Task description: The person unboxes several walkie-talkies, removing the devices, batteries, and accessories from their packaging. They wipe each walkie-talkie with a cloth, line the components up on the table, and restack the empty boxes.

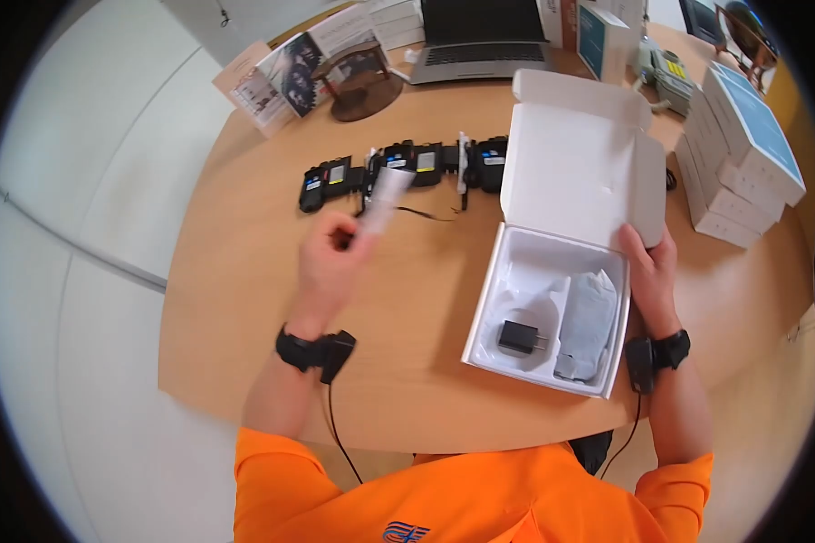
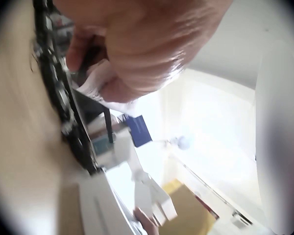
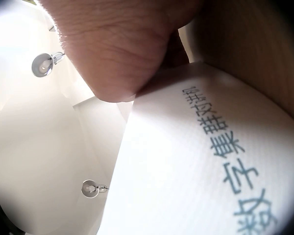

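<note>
My left hand is raised over the table and pinches a thin white strip, blurred in the head view. In the left wrist view the white strip looks creased, and something dark shows between the fingers. My right hand grips the right side of an open white box, near the lid hinge. Its lid stands folded back. Inside, a black plug adapter lies in the left compartment, and a plastic-wrapped grey item fills the right one. The right wrist view shows dark printed characters on the box side.
Several black handheld devices lie in a row behind the left hand. A laptop, a brown wooden stand and upright brochures are at the back. Stacked white boxes and a desk phone stand at the right.
</note>
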Motion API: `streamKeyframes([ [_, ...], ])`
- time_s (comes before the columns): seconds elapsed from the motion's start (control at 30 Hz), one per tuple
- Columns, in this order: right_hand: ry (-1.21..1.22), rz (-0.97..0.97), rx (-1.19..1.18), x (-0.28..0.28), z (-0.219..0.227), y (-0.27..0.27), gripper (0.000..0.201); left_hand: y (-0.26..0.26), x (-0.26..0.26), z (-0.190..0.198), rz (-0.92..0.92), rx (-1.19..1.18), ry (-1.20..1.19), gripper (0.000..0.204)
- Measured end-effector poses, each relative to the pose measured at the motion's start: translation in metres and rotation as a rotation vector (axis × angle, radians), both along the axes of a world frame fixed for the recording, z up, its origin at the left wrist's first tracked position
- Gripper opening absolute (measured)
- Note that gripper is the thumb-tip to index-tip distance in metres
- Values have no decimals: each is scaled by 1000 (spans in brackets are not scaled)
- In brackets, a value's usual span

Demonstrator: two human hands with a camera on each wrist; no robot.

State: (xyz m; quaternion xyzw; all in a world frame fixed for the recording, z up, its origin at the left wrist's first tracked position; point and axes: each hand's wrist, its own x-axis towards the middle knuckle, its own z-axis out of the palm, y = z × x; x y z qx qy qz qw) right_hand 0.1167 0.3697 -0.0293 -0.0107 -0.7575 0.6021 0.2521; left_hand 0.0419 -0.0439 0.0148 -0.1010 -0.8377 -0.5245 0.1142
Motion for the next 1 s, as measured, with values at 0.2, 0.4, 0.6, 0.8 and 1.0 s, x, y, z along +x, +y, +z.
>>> streamKeyframes([
  [0.2,-54,12,-53,-4,-4,-2,23,-158,-78,-32,523,-145,267,17],
  [0.4,-54,6,-60,-2,-1,-4,24,-165,-117,-42,550,-404,165,21],
  [0.6,-76,11,-164,-2,-11,0,24,-185,-130,-49,603,138,23,23],
  [0.8,-113,-1,-152,-5,-14,3,24,-193,-125,-51,564,261,120,24],
  [1.0,-137,4,-129,-5,-12,4,26,-167,-114,-58,502,-116,13,32],
])
